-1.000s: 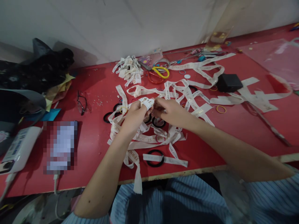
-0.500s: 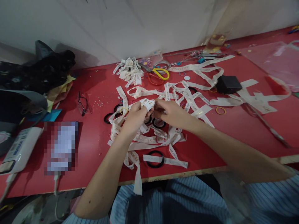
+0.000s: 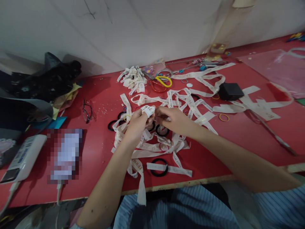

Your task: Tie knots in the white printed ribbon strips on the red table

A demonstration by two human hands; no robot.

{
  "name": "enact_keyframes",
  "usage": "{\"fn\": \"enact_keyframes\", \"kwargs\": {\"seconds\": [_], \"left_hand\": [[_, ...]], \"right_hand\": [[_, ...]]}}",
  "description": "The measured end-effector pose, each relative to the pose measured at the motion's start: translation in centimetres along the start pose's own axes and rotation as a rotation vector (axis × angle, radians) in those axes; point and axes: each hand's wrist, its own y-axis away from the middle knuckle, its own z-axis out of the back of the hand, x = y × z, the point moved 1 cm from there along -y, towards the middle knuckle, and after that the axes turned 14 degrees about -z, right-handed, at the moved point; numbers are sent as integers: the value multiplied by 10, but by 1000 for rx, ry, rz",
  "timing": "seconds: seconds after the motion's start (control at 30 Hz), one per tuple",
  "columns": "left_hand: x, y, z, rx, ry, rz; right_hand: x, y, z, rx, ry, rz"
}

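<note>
Between thumb and fingers, my left hand [image 3: 138, 124] grips a folded piece of printed white ribbon [image 3: 148, 110]. Close beside it on the right, my right hand [image 3: 170, 118] has its fingers bent and pinched together near the ribbon's edge; whatever lies between those fingertips is too small to make out. Both hands are just above a loose heap of white ribbon strips [image 3: 152, 145] with gold and black lettering. Black hair ties [image 3: 162, 130] lie among the strips. Nearer the table edge, one ribbon strip [image 3: 178, 169] crosses a black ring-shaped hair tie [image 3: 159, 174].
Behind the hands are scissors [image 3: 164, 81] with red and yellow handles and a pile of small ribbon bows [image 3: 134, 79]. A black block [image 3: 230, 91] weighs down ribbon on the right. Eyeglasses [image 3: 87, 111], a phone [image 3: 65, 156] and a white power bank [image 3: 23, 156] lie left.
The view has tilted slightly, so the table things appear a little lower. Both hands stay together at the ribbon, with only slight finger movement.
</note>
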Motion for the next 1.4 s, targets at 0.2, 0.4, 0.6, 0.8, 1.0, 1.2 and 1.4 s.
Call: {"fn": "enact_keyframes", "kwargs": {"seconds": [0.2,0.4,0.6,0.8,1.0,1.2,1.4], "left_hand": [[1,-2,1,7,28,-5],[3,-1,2,6,0,-3],[2,-1,1,23,15,11],[1,-1,0,31,19,3],[2,-1,0,45,26,2],[1,0,0,24,6,8],[1,0,0,25,-3,-1]], "right_hand": [[1,2,-1,-7,44,-21],[-1,2,-2,9,51,-37],[-2,1,-2,9,56,-39],[-2,0,-3,8,57,-30],[-2,0,-3,10,52,-36],[-1,1,-2,6,53,-24],[0,1,-2,10,51,-12]]}}
